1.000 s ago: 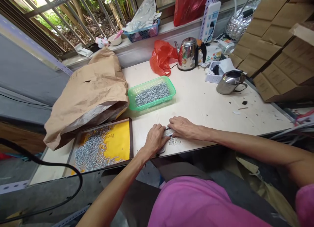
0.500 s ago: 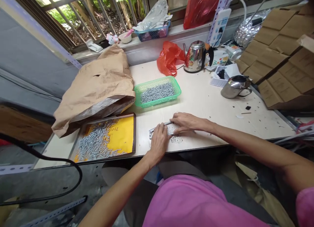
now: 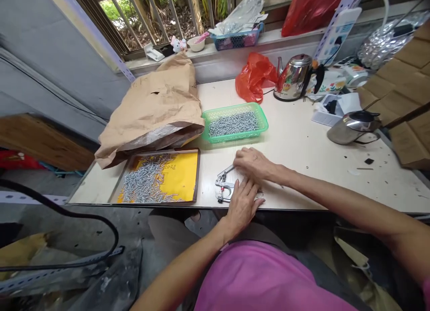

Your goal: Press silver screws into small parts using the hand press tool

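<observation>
My left hand [image 3: 242, 202] lies flat with its fingers stretched out at the table's front edge, pressing on a small metal tool [image 3: 224, 186] whose left end sticks out beside it. Just behind, my right hand [image 3: 251, 163] rests palm down with curled fingers on the tool's far end. A flat tray with a yellow liner [image 3: 181, 175] holds a heap of small silver screws [image 3: 144, 184] to the left. A green plastic basket [image 3: 263, 118] farther back holds more screws.
A crumpled brown paper sack [image 3: 154, 105] lies at the back left. A red plastic bag [image 3: 253, 76], a steel kettle [image 3: 295, 77] and a steel jug [image 3: 352, 127] stand at the back right. Cardboard boxes [image 3: 403, 78] are piled at the right edge.
The view has swung left. My left hand has slid nearer the table edge and flattened out. More of the metal tool now shows to its left.
</observation>
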The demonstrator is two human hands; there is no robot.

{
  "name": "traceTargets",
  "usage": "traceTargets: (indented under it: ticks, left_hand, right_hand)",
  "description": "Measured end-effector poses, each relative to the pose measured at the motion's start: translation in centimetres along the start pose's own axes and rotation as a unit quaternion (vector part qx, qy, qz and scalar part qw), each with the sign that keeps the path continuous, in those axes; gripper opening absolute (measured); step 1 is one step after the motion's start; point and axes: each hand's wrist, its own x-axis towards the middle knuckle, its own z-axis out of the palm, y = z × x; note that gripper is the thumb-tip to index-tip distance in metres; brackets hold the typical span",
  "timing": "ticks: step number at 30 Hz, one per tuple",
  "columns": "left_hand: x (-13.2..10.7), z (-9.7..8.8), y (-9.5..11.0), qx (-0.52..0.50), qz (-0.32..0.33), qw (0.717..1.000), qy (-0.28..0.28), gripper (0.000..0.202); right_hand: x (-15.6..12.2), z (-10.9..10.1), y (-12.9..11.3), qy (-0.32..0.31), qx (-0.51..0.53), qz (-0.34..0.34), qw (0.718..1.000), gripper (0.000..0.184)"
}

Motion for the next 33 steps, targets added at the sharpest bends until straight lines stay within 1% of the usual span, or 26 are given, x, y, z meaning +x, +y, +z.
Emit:
traceTargets:
  ticks: [2, 3, 5, 7, 10, 13, 15, 17, 19, 20, 21, 22, 24, 26, 27, 28, 29, 31, 33]
  left_hand:
    - [-0.3, 0.2, 0.1, -0.009, -0.014, 1.0, -0.019, 0.04]
    - [-0.5, 0.4, 0.1, -0.013, -0.022, 0.999, -0.03, 0.038]
    - [-0.9, 0.8, 0.1, -0.019, -0.036, 0.998, -0.044, 0.036]
    - [-1.2, 1.4, 0.0, -0.024, -0.036, 0.998, -0.04, 0.04]
    - [-1.5, 2.1, -0.3, -0.035, -0.037, 0.998, -0.041, 0.043]
    - [-1.7, 2.3, -0.2, -0.043, -0.034, 0.998, -0.041, 0.042]
    - [-1.8, 1.6, -0.2, -0.048, -0.013, 0.998, -0.026, 0.041]
    - [-2.0, -0.2, -0.9, -0.042, 0.009, 0.999, 0.009, 0.036]
    - [-2.1, -3.2, -2.7, -0.01, -0.005, 0.998, 0.067, 0.029]
    - [-2.1, -5.0, -4.2, 0.017, -0.036, 0.994, 0.101, 0.026]
    - [-2.2, -6.8, -5.9, 0.052, -0.08, 0.987, 0.128, 0.026]
    - [-2.2, -8.7, -7.9, 0.09, -0.122, 0.979, 0.136, 0.027]
    - [-2.2, -12.2, -12.1, 0.186, -0.208, 0.952, 0.127, 0.029]
    - [-2.1, -14.6, -16.0, 0.265, -0.262, 0.924, 0.089, 0.03]
    - [-2.0, -15.5, -17.6, 0.288, -0.273, 0.915, 0.067, 0.03]
    - [-2.0, -16.0, -18.9, 0.303, -0.277, 0.911, 0.044, 0.03]
    - [-2.0, -16.3, -19.9, 0.311, -0.276, 0.909, 0.023, 0.03]
    - [-2.1, -16.4, -21.2, 0.309, -0.261, 0.914, -0.011, 0.029]
    - [-2.3, -16.2, -21.9, 0.3, -0.241, 0.922, -0.03, 0.029]
  right_hand:
    - [0.4, -0.1, -2.5, -0.011, 0.021, -0.124, 0.992, 0.014]
    - [0.7, 0.0, -3.7, -0.017, 0.024, -0.173, 0.985, 0.013]
    - [1.3, 0.6, -5.5, -0.019, 0.019, -0.239, 0.971, 0.014]
    - [2.0, 1.4, -6.5, -0.017, 0.006, -0.275, 0.961, 0.015]
    - [3.3, 3.0, -7.3, -0.009, -0.004, -0.29, 0.957, 0.014]
    - [4.1, 3.8, -7.8, 0.006, 0.054, -0.265, 0.963, 0.011]
    - [4.4, 3.0, -7.7, 0.043, 0.124, -0.234, 0.963, 0.012]
    - [4.6, 1.0, -6.8, 0.125, 0.189, -0.189, 0.955, 0.015]
    - [4.7, -1.7, -4.6, 0.237, 0.227, -0.12, 0.937, 0.017]
    - [4.8, -3.1, -3.1, 0.286, 0.23, -0.082, 0.927, 0.017]
    - [4.9, -4.2, -1.2, 0.322, 0.219, -0.037, 0.92, 0.018]
    - [5.0, -5.1, 0.8, 0.338, 0.2, 0.007, 0.92, 0.02]
    - [5.1, -5.7, 4.6, 0.351, 0.146, 0.06, 0.923, 0.024]
    - [4.8, -5.1, 7.2, 0.319, 0.086, 0.082, 0.94, 0.033]
    - [4.4, -4.5, 7.7, 0.302, 0.07, 0.089, 0.947, 0.037]
    - [3.8, -3.8, 7.7, 0.281, 0.065, 0.088, 0.954, 0.04]
    - [3.0, -3.0, 7.2, 0.26, 0.071, 0.082, 0.959, 0.04]
    - [0.9, -1.6, 5.0, 0.216, 0.108, 0.054, 0.969, 0.037]
    - [-1.5, -0.4, 2.2, 0.173, 0.16, 0.036, 0.971, 0.034]
